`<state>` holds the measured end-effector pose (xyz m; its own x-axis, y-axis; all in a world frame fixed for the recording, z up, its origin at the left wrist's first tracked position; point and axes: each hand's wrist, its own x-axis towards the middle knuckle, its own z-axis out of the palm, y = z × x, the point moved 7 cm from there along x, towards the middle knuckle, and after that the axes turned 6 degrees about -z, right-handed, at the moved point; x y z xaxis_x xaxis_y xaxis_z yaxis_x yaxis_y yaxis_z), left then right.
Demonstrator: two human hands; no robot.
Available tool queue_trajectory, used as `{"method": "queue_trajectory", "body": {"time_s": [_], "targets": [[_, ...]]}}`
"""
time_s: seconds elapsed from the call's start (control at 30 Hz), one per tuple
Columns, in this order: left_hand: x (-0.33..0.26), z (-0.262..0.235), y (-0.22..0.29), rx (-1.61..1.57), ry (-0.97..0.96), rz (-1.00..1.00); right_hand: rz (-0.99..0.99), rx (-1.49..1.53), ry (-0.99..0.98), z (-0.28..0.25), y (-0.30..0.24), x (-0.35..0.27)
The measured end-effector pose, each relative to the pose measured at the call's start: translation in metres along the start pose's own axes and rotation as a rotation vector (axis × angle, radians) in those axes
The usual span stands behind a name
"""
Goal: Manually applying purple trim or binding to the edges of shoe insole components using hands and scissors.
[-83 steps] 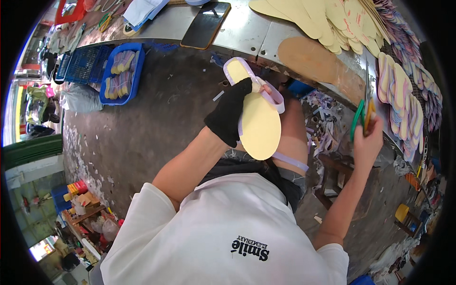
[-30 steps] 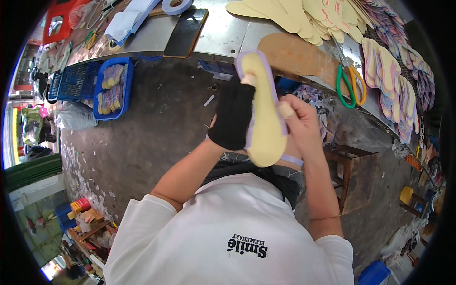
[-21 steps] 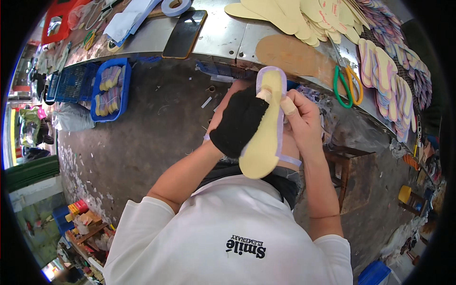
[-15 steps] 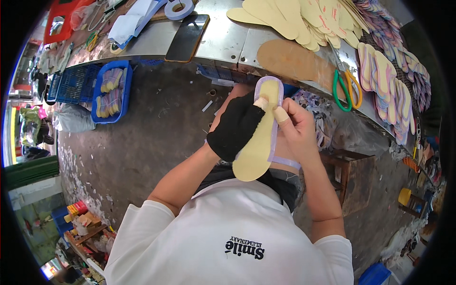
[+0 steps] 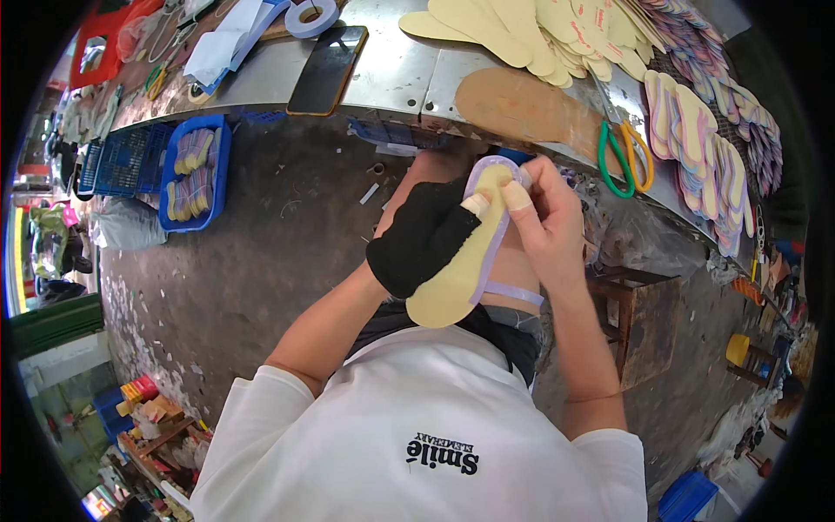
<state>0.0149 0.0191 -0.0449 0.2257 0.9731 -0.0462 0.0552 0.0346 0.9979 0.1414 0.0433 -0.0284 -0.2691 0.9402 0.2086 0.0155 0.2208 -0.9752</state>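
Note:
My left hand (image 5: 424, 239), in a black glove, grips a pale yellow shoe insole (image 5: 458, 270) with a lilac strip along its edge. My right hand (image 5: 546, 219), with taped fingertips, pinches the lilac edging at the insole's upper end. Both hands hold the insole above my lap, just in front of the metal workbench (image 5: 400, 74). Green and orange-handled scissors (image 5: 623, 154) lie on the bench right of my hands.
Piles of yellow insoles (image 5: 531, 26) and lilac-edged insoles (image 5: 704, 148) cover the bench. A black phone (image 5: 328, 57), a tape roll (image 5: 311, 16) and a brown sole-shaped board (image 5: 522, 104) lie there too. Blue crates (image 5: 193, 161) stand on the floor at left.
The scissors left my right hand and now lie on the bench. My right hand joined the left on the insole, which turned and dropped lower toward my lap.

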Motion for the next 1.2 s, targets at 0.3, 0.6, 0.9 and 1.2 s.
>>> {"method": "queue_trajectory", "body": {"time_s": [0.3,0.6,0.9,1.2], "targets": [[0.022,-0.014,-0.005,-0.351,0.073,-0.024,-0.111,-0.267,-0.092,0.004,0.011,-0.021],[0.025,-0.019,-0.012,-0.522,-0.024,-0.25,0.063,0.072,-0.14,0.012,0.018,-0.028],[0.019,-0.009,-0.024,-0.498,0.047,-0.15,0.325,0.285,-0.059,0.009,0.049,-0.032],[0.019,0.001,0.001,-0.21,-0.013,-0.159,-0.059,-0.068,-0.033,-0.011,0.005,0.003]]}}
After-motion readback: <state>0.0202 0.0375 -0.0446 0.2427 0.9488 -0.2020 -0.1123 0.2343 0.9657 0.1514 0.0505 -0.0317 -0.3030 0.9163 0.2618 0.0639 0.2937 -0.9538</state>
